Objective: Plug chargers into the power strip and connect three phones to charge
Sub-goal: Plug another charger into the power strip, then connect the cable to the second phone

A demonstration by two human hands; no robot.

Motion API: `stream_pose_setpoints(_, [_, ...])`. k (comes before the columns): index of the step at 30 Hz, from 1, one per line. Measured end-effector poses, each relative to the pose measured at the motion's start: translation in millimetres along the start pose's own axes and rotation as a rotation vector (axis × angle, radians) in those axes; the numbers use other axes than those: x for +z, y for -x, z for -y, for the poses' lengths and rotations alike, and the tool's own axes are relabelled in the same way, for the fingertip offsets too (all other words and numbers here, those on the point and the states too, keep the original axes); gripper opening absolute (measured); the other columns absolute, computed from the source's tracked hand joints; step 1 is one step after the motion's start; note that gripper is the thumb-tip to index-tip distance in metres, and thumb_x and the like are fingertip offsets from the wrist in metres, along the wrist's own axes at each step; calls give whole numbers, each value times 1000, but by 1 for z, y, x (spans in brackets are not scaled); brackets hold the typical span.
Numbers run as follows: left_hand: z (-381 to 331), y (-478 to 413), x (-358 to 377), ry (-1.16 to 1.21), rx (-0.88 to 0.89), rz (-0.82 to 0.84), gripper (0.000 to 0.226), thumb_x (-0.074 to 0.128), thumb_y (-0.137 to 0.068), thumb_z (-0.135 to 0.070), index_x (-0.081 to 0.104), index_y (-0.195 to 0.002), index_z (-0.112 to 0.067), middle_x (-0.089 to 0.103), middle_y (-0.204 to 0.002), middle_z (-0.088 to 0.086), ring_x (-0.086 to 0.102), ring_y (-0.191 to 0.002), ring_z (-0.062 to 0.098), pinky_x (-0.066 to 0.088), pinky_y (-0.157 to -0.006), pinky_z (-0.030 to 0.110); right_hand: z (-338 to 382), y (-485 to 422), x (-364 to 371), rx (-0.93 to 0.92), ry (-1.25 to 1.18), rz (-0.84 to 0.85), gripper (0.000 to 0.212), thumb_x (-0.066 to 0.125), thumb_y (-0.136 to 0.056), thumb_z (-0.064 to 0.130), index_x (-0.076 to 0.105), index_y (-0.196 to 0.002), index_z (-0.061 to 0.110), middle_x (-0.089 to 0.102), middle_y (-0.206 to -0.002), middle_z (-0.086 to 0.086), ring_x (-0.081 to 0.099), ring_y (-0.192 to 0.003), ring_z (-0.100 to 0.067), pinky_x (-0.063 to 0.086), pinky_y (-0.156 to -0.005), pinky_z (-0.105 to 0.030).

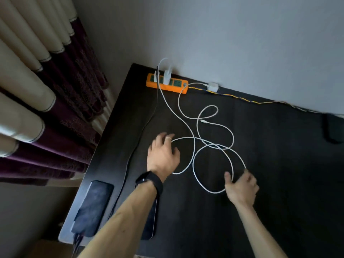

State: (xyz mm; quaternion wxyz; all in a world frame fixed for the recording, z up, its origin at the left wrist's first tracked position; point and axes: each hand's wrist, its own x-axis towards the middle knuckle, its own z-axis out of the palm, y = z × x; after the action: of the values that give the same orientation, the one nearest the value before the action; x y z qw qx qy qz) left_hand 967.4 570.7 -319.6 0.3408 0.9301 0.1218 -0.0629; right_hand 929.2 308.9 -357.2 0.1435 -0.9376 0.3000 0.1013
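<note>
An orange power strip (pixel 175 86) lies at the back of the dark table against the wall. Two white chargers (pixel 167 76) stand plugged into it; a black cable (pixel 149 121) leaves the left one, a white cable (pixel 193 146) the right one. A third white charger (pixel 212 86) lies unplugged beside the strip, its cable's free connector (pixel 201 120) lying mid-table. My left hand (pixel 162 153) rests with fingers spread over one white loop. My right hand (pixel 241 187) closes on the near loop, between thumb and fingers. One phone (pixel 93 205) lies front left; another phone (pixel 149 222) is partly under my left forearm.
A third dark phone (pixel 334 127) lies at the table's right edge. The strip's yellow-and-blue cord (pixel 242 98) runs along the wall to the right. Curtains (pixel 46 90) hang to the left of the table. The white cables cross each other in several loops.
</note>
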Motion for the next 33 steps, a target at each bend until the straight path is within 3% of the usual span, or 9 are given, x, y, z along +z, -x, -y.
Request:
stream_pose_setpoints(4, [-12, 72, 10, 141, -49, 192, 44, 56, -91, -24, 54, -134, -20, 48, -143, 1, 46, -128, 26, 39, -107, 39, -16, 30, 2, -61, 188, 108, 38, 50, -99, 36, 55, -125, 9, 32, -147, -13, 34, -128, -35, 46, -96, -49])
stream_pose_setpoints(7, [-21, 112, 4, 160, -108, 345, 42, 55, -93, -24, 55, -134, -19, 53, -138, 7, 47, -129, 26, 37, -110, 34, -21, 52, -7, -38, 245, 188, 46, 51, -96, 27, 48, -135, 2, 38, -139, -11, 40, -125, -32, 46, -93, -45])
stream_pose_setpoints(12, [-22, 162, -18, 152, -164, 467, 38, 53, -94, -27, 58, -131, -21, 58, -133, 8, 52, -127, 25, 39, -107, 30, -55, 115, -10, -70, 184, 445, 27, 55, -92, 17, 59, -119, 16, 52, -128, -9, 59, -114, -32, 51, -92, -40])
stream_pose_setpoints(16, [-5, 185, -26, -56, -123, 456, 44, 53, -92, -37, 54, -134, -26, 50, -139, 7, 46, -129, 32, 39, -109, 40, -72, 145, -2, -79, 34, 366, 20, 55, -91, 19, 56, -111, 18, 53, -121, -10, 59, -109, -36, 49, -89, -41])
stream_pose_setpoints(21, [38, 203, -25, -287, -228, 380, 57, 57, -89, -44, 44, -141, -26, 31, -151, 10, 29, -139, 37, 32, -113, 49, -69, 139, -1, -80, -51, 177, 38, 54, -95, 44, 47, -119, 15, 51, -123, -13, 61, -105, -40, 42, -73, -40])
stream_pose_setpoints(24, [63, 208, -20, -348, -331, 400, 64, 59, -87, -52, 40, -142, -25, 20, -155, 15, 26, -141, 39, 32, -113, 50, -67, 117, 1, 8, -53, 157, 49, 51, -96, 51, 46, -124, 12, 50, -128, -15, 60, -107, -43, 42, -73, -40])
stream_pose_setpoints(28, [71, 202, -8, -317, -397, 350, 68, 65, -81, -59, 39, -134, -25, 37, -138, 13, 38, -130, 37, 42, -102, 50, -63, 90, 8, 12, -8, 167, 40, 51, -99, 41, 53, -119, 6, 50, -126, -18, 60, -107, -45, 49, -81, -46])
stream_pose_setpoints(30, [68, 197, -4, -325, -428, 297, 72, 68, -78, -62, 39, -132, -23, 37, -135, 11, 37, -129, 35, 44, -99, 50, -58, 88, 9, -79, 47, 190, 34, 49, -100, 33, 55, -116, 3, 51, -124, -19, 61, -105, -44, 50, -82, -45])
stream_pose_setpoints(33, [63, 191, 5, -359, -442, 264, 83, 70, -78, -60, 33, -139, -18, 34, -137, 12, 35, -129, 35, 45, -97, 48, -67, 109, 7, -464, 262, 345, 28, 45, -100, 32, 55, -108, 8, 54, -117, -13, 64, -102, -38, 49, -80, -42])
